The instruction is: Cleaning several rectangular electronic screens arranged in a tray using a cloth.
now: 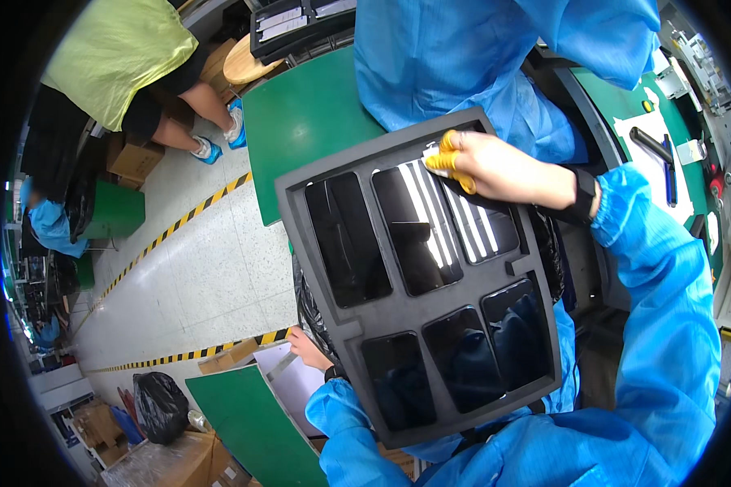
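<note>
A dark grey foam tray lies tilted in front of me. Its slots hold several black, glossy phone-like slabs, with bright light stripes reflected on the upper middle slab. My right hand, with yellow finger cots on its fingertips, is closed near the tray's far edge. A small white bit shows at those fingertips, too small to name. Left of the tray, my left hand has its fingers bent beside a pale sheet in an open box; what they grip is unclear. Both my sleeves are blue.
A person in a blue gown stands across from me by a green table. Another in a yellow-green top is at far left. A green board, a black bag and cartons flank the striped floor line.
</note>
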Motion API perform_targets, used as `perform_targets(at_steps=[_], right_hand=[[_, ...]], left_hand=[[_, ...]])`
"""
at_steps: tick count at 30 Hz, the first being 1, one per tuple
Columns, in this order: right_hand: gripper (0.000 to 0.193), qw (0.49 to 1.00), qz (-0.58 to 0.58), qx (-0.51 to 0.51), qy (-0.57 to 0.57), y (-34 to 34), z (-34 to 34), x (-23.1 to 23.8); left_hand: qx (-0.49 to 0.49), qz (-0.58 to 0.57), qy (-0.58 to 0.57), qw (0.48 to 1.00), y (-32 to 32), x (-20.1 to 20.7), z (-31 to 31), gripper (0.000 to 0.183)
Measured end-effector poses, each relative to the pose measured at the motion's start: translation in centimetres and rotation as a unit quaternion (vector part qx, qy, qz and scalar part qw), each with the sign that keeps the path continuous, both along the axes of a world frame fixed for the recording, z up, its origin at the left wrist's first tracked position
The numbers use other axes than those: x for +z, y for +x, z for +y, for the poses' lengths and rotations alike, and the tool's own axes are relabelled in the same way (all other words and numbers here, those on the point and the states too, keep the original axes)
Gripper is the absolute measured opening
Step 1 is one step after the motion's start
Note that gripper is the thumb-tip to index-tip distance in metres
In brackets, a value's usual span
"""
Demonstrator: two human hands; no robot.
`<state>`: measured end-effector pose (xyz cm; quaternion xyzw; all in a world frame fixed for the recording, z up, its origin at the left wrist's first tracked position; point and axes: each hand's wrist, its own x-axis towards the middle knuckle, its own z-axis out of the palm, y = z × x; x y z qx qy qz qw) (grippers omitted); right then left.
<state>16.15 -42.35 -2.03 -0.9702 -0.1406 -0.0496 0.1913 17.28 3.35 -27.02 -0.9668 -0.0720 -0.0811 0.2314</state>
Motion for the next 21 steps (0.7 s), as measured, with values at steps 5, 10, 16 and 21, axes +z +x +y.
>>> perform_targets(at_steps=[5, 10, 16, 21], right_hand=[[0.025, 0.979, 0.157, 0.107, 0.079, -5.8, 2.8, 2.3], [0.024, 0.973, 0.211, 0.044, 0.086, -6.0, 2.0, 2.5], [0.021, 0.983, 0.149, -0.034, 0.105, -3.6, 0.2, 1.9], [0.012, 0.977, 0.066, 0.205, -0.003, -8.5, 2.2, 2.5]], left_hand=[[0.026, -0.004, 0.054, 0.998, 0.0, 0.2, 0.2, 0.008], [0.027, -0.009, -0.014, 0.999, -0.2, 1.3, -0.8, 0.006], [0.008, 0.012, 0.051, 0.999, -0.2, 0.0, 0.0, 0.008], [0.013, 0.003, 0.019, 1.000, -0.1, 1.2, -0.1, 0.009]])
